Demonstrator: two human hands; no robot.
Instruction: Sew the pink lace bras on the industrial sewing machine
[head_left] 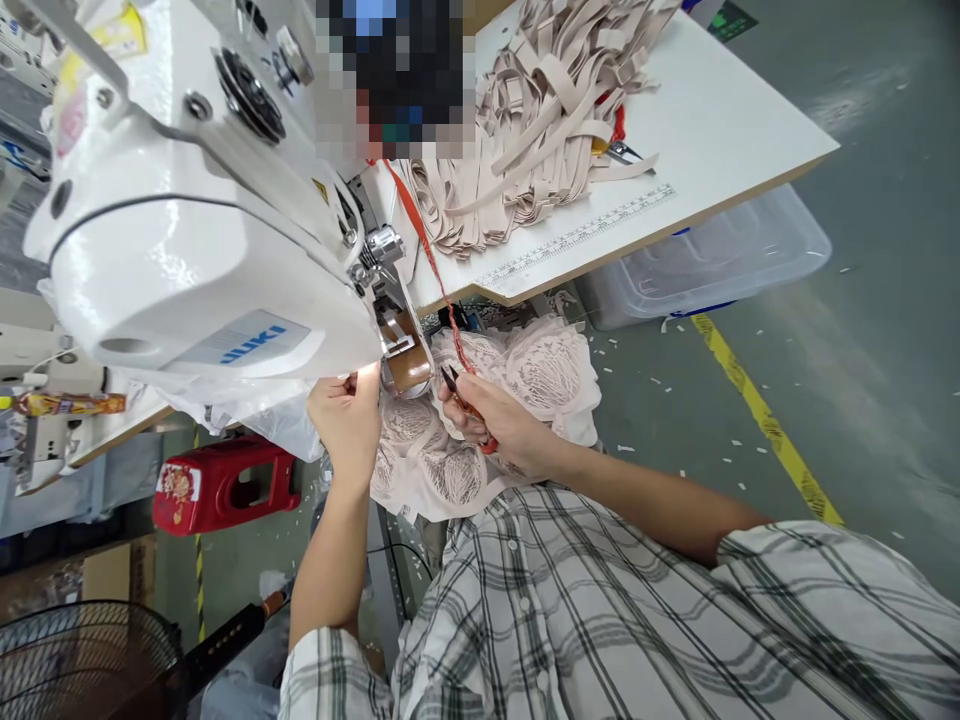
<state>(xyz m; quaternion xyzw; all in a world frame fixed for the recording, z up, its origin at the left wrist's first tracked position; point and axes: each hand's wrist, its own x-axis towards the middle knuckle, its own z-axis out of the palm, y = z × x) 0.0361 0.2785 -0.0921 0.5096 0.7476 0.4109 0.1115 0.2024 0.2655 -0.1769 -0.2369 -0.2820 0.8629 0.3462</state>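
Observation:
My left hand is closed in a pinch beside the head of the white sewing machine. What its fingertips hold, if anything, is hidden. In my right hand is a pair of thread snips, dark blades pointing up and left, with the fingers wrapped round the orange-red handle. A twisted red cord runs from beside the machine down to the snips. Pale pink lace bras lie heaped on my lap below both hands. The machine's brown rounded arm end sits between the hands.
Beige elastic straps are piled on the white table, with another small cutting tool at their edge. Under the table stands a clear plastic bin. To the left are a red stool and a black fan.

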